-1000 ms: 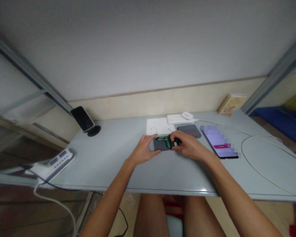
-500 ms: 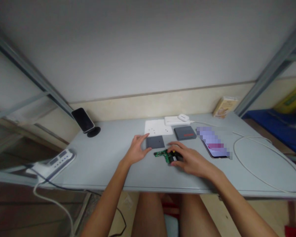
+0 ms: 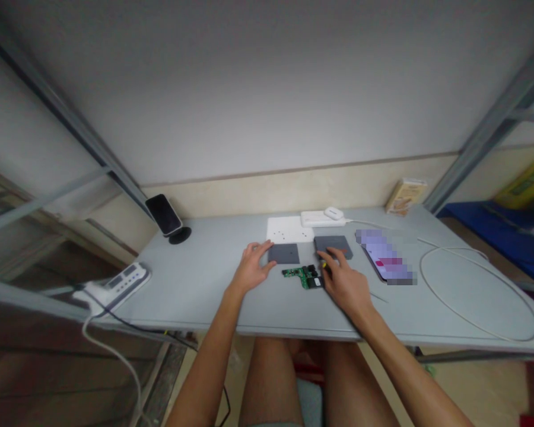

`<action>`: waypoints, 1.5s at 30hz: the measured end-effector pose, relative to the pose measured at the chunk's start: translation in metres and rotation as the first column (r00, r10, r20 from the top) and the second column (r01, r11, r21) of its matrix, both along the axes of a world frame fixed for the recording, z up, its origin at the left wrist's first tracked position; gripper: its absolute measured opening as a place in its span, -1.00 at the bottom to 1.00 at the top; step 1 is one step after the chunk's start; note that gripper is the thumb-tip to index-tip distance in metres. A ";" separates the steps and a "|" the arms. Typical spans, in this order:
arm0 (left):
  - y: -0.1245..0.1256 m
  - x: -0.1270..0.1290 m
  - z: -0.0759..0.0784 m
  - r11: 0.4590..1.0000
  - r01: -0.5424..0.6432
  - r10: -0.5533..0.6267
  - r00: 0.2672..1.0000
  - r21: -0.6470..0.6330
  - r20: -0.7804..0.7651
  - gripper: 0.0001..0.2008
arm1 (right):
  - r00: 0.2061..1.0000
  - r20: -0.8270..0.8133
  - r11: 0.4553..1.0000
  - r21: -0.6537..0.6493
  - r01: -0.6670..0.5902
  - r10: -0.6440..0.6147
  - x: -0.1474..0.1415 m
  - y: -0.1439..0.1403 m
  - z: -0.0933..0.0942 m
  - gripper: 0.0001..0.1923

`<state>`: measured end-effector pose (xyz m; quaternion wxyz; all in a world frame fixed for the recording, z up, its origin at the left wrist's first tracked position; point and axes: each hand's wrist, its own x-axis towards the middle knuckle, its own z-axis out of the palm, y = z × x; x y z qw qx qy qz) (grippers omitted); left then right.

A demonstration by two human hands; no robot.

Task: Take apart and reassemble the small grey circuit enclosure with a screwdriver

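Note:
My left hand [image 3: 253, 268] rests with thumb and fingers apart at the left edge of a flat dark grey panel [image 3: 285, 254]. Just in front of the panel lies a green circuit board [image 3: 303, 275] with black parts on it. Right of the board, my right hand [image 3: 347, 283] is closed on a slim tool, apparently a screwdriver [image 3: 324, 265]. Its yellow-and-black end shows at the fingertips, and a thin shaft sticks out past the hand's right side. A dark grey case [image 3: 331, 242] sits behind this hand, partly covered by its fingers.
A white sheet [image 3: 282, 228] with several small dark screws lies behind the panel. Beyond it are a white power strip [image 3: 311, 219] and a white earbud case [image 3: 333, 212]. A phone [image 3: 385, 258], a looped cable [image 3: 422, 290], a stand-mounted phone [image 3: 164, 214] and another power strip [image 3: 120, 287] surround the work.
My right hand has drawn away from the circuit board toward the grey case, and the thin shaft now shows. My left hand stays by the panel. The view has shifted slightly.

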<state>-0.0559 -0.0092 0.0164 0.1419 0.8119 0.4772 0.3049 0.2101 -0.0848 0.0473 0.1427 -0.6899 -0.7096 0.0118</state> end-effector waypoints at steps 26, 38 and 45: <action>-0.050 0.008 0.006 0.992 0.051 -0.030 0.985 0.119 -0.167 -0.59 | 0.988 -0.079 0.987 0.097 -0.126 0.134 0.004 -0.007 -0.005 -0.53; -0.039 0.003 -0.006 0.988 -0.144 0.144 0.990 0.059 0.000 -0.55 | 0.989 -0.123 0.991 0.116 -0.071 0.086 0.004 -0.009 -0.002 -0.65; -0.042 0.003 -0.001 0.995 -0.090 0.090 0.996 0.051 -0.015 -0.55 | 0.912 -0.175 0.927 0.115 -0.356 0.372 0.007 -0.014 -0.003 -0.69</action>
